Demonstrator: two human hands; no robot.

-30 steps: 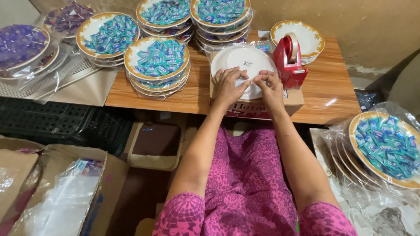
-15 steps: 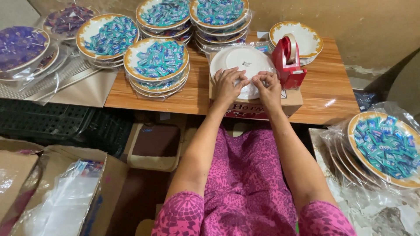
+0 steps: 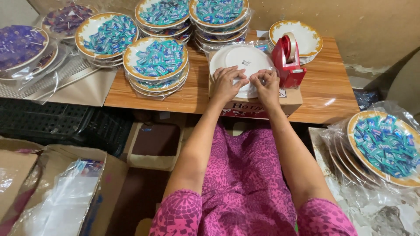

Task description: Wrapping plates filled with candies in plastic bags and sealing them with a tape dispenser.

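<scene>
A white plate (image 3: 243, 57) lies upside down in clear plastic wrap on top of a cardboard box (image 3: 288, 98) at the table's front edge. My left hand (image 3: 227, 83) and my right hand (image 3: 267, 84) both press on the plate's near half, fingertips pinching the wrap close together at its middle. Right beside my right hand stands a red tape dispenser (image 3: 288, 59) on the box.
Stacks of wrapped, gold-rimmed plates filled with teal sweets (image 3: 156, 59) cover the wooden table (image 3: 323, 94). Empty plates (image 3: 306, 39) sit behind the dispenser. More wrapped plates (image 3: 385, 146) lie at the right, purple ones (image 3: 19, 46) at the left. Cardboard boxes with plastic bags (image 3: 61, 201) stand lower left.
My hands have stayed on the plate, with the fingertips drawing slightly closer together over the wrap. Little else has moved.
</scene>
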